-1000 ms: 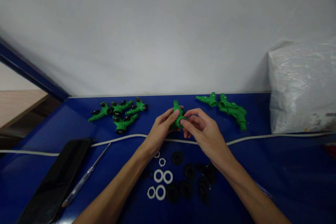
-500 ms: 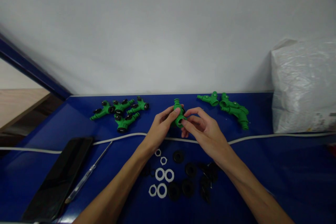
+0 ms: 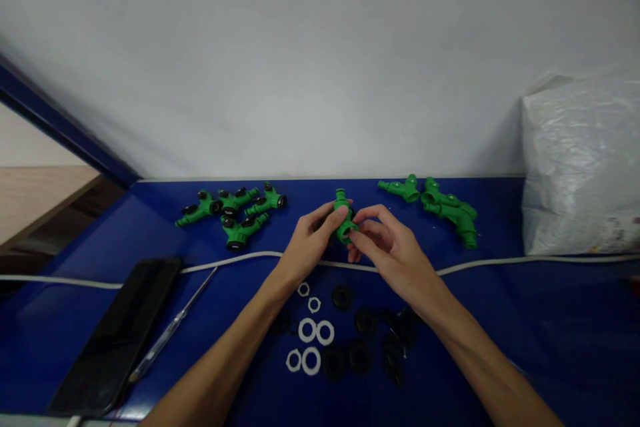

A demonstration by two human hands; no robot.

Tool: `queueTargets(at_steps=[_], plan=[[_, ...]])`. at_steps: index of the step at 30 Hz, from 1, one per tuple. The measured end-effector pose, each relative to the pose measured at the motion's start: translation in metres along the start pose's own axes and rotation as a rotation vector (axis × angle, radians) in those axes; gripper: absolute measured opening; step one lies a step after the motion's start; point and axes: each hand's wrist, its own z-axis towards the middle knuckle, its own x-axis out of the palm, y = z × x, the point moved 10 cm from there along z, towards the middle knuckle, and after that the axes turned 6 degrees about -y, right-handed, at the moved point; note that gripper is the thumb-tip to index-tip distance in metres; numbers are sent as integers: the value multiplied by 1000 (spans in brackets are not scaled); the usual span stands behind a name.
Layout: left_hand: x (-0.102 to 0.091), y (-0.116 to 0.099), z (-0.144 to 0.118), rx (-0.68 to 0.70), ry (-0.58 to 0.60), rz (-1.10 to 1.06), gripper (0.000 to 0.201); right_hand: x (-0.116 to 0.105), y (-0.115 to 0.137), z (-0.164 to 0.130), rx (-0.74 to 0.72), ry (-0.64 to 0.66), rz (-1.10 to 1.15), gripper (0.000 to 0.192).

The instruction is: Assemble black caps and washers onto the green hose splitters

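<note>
My left hand [image 3: 316,240] is closed around a green plastic Y-shaped hose connector [image 3: 342,197], its thumb on top and its narrow ribbed end pointing away from me. On the connector's near right side, my right hand [image 3: 387,237] pinches with thumb and fingertips at the round opening; whether a small part sits between those fingertips I cannot make out. Just below the hands lie several white ring washers [image 3: 311,361] and several black ring caps [image 3: 342,297]. Small black parts [image 3: 393,357] are heaped beside my right forearm.
Several green connectors with black fittings [image 3: 237,230] lie at the left, bare green connectors [image 3: 453,211] at the right. A white cable [image 3: 480,263] crosses the blue table. A phone [image 3: 117,337] and a screwdriver [image 3: 173,325] are at left; a plastic-wrapped package [image 3: 580,167] stands at right.
The whole view has shifted slightly. Both hands keep hold of the green connector in nearly the same pose, its near opening turned a little; nothing on the table has been moved.
</note>
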Motion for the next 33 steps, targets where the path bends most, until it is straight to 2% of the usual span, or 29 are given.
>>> queueTargets(at_steps=[6, 16, 22, 33], plan=[[1, -2, 0, 44, 5, 69, 40, -3, -1, 1, -17, -41, -27, 26], [1, 1, 0, 31, -6, 40, 40, 0, -1, 1, 18, -3, 25, 29], [3, 2, 0, 26, 11, 56, 42, -2, -1, 2, 25, -31, 24, 29], [3, 6, 1, 62, 42, 94, 45, -6, -2, 2, -14, -81, -62, 26]])
